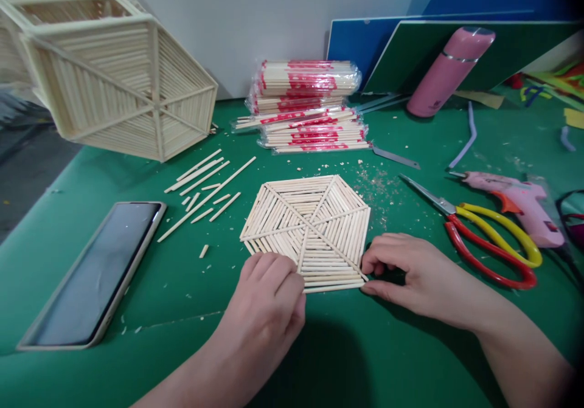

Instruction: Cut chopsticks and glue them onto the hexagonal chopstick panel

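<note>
A hexagonal panel of wooden sticks [314, 216] lies flat on the green table, with strips crossing from its corners to the centre. My left hand [271, 298] is closed over its lower left corner, fingers curled and the tips partly hidden. At the lower right corner, my right hand [401, 271] pinches the edge between thumb and forefinger, by the end of the bottom stick [335, 287]. Loose sticks and short cut pieces [214, 196] are scattered left of the panel.
A larger stick-built hexagonal frame [155, 107] stands back left. Behind are plastic-wrapped stick bundles [310, 107], a blade [396, 157] and a pink bottle [449, 73]. Scissors [493, 238] and a glue gun [520, 201] lie right; a phone [98, 271] lies left.
</note>
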Tool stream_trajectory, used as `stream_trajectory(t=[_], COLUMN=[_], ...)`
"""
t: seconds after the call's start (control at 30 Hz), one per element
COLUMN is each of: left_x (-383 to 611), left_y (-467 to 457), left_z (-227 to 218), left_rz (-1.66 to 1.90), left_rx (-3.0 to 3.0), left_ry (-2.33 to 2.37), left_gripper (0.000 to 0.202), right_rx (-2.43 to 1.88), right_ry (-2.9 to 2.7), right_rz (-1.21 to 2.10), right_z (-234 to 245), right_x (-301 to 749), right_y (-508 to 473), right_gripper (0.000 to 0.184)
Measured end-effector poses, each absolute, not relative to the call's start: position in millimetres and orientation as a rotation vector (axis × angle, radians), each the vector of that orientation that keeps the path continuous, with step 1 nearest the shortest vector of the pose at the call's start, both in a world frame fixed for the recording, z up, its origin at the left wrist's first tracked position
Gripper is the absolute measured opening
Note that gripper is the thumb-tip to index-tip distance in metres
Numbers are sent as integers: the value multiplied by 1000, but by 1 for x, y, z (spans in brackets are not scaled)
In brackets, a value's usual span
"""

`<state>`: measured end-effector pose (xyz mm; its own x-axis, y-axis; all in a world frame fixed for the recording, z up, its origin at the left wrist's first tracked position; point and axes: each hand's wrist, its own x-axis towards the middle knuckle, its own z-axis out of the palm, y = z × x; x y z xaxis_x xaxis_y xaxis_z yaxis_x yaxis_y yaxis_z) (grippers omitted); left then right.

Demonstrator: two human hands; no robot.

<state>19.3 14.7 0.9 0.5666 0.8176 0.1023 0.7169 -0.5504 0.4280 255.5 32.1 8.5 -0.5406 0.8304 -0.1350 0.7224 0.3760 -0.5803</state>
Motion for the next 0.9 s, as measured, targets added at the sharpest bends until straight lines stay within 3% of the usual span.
stream_trajectory(t=[0.4, 0.9], left_x=[18, 20], left_y=[13, 13], left_z=[-4, -2], left_rz=[286, 282], left_rx=[2862, 2884], left_ry=[1147, 1194], left_gripper=[21, 24], right_rx=[-1397, -1379], right_ry=[-2446, -2413], right_rz=[967, 990], right_z=[12, 12], right_x=[257, 256], right_y=[31, 33], right_gripper=[8, 3])
